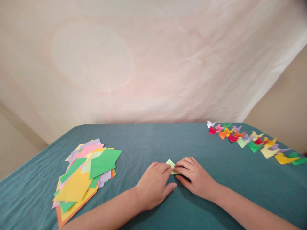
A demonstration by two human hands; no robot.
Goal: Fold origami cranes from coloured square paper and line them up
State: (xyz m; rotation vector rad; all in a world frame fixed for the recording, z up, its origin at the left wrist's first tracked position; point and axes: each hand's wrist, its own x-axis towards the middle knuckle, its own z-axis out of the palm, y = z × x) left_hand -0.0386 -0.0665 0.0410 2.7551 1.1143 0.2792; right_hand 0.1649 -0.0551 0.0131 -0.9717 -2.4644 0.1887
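Note:
A small light green piece of origami paper (169, 163), folded to a point at the top, lies on the cloth between my hands. My left hand (154, 185) rests flat over its left side, fingers together and thumb held apart below. From the other side, my right hand (195, 177) has its fingers bent and closed at the paper's right edge. Both sets of fingertips nearly meet there and hide the lower part of the paper.
To the left lies a loose pile of coloured paper sheets (76, 183), green, yellow, pink, purple and orange. Several folded paper birds (254, 146) stand in rows at the far right. A dark green cloth (144, 140) covers the table, and a pale sheet (153, 64) hangs behind it.

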